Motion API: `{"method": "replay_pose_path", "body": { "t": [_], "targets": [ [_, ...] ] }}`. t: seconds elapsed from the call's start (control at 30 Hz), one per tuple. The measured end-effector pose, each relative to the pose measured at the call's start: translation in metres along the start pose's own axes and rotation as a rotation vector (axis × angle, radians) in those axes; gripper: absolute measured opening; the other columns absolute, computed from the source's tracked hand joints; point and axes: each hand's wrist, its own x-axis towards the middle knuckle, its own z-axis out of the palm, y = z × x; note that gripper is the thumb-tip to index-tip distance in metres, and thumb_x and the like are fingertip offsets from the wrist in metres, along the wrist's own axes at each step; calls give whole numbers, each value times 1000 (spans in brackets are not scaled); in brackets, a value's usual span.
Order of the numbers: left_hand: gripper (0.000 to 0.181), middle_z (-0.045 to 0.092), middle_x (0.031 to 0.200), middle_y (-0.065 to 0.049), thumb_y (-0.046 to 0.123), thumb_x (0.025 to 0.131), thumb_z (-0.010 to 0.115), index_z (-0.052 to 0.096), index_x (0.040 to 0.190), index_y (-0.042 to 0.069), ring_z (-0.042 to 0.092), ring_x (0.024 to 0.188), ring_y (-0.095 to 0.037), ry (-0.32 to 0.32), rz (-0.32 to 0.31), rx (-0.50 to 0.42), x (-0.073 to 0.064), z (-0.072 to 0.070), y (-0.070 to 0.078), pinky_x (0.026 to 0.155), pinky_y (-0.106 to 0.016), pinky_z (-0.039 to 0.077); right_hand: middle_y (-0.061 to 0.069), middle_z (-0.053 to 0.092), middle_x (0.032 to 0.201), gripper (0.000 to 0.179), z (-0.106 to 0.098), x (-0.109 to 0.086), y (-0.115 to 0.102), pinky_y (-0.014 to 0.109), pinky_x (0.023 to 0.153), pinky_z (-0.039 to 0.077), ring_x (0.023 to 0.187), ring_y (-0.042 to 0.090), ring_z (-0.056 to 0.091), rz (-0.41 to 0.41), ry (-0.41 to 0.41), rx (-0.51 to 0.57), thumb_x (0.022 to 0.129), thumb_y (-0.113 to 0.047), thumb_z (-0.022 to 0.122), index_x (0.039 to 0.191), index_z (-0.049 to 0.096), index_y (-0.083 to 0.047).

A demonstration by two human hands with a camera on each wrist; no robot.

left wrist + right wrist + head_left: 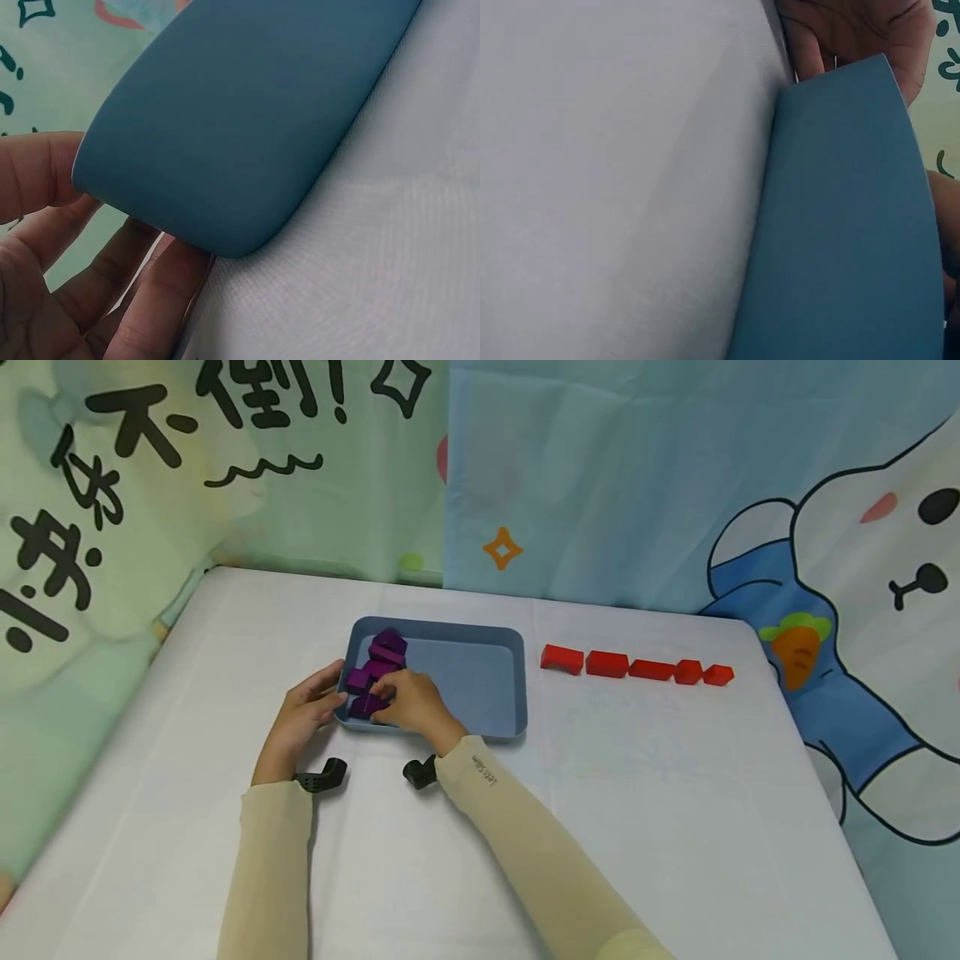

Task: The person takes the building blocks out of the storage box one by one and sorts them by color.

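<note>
A blue-grey tray [465,625] lies on the table, with several purple blocks [358,682] bunched along its left side. My left hand [302,714] is against the tray's left end. In the left wrist view its thumb [37,176] reaches the rim and the other fingers touch the end wall. Inside the tray's near left corner, my right hand [415,703] pinches a purple block [365,705] between thumb and fingers. Part of that block is hidden by the fingers. The right wrist view shows mainly the tray's outer near wall [840,225].
Right of the tray, several red blocks [606,664] form a row on the white tablecloth [675,793]. A printed curtain [600,485] hangs behind the table. Both forearms wear a dark wrist camera [322,775] on the inner side.
</note>
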Motion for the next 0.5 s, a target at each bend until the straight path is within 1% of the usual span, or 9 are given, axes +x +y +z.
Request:
{"method": "replay_pose_path", "body": {
  "t": [0.1, 0.27, 0.4, 0.5],
  "targets": [
    [63, 42, 170, -18, 8, 108, 59, 39, 168, 8, 44, 150, -34, -5, -2, 2, 0, 3, 1, 98, -30, 45, 12, 79, 115, 30, -1, -4, 3, 37, 97, 55, 109, 27, 72, 1, 27, -15, 91, -11, 88, 119, 80, -3],
    [64, 42, 170, -18, 9, 108, 60, 39, 168, 8, 45, 148, -31, -12, 2, 4, 0, 5, 1, 92, -23, 47, 11, 77, 114, 30, -9, -15, 11, 39, 95, 55, 107, 27, 70, -21, 47, -16, 93, -13, 86, 122, 79, -3],
    [65, 41, 170, -18, 9, 108, 61, 39, 168, 10, 46, 145, -26, -11, -9, 5, -2, 3, 2, 93, -22, 47, 12, 77, 116, 32, -23, -26, 19, 38, 94, 56, 107, 28, 72, -39, 47, 32, 94, -11, 84, 124, 78, -3],
    [66, 40, 171, -17, 10, 108, 61, 38, 169, 12, 46, 143, -22, -8, -18, 13, -4, 0, 2, 95, -23, 46, 14, 77, 118, 33, -38, -36, 24, 37, 90, 58, 106, 30, 74, -58, 53, 67, 94, -9, 83, 126, 78, -2]
  ]
}}
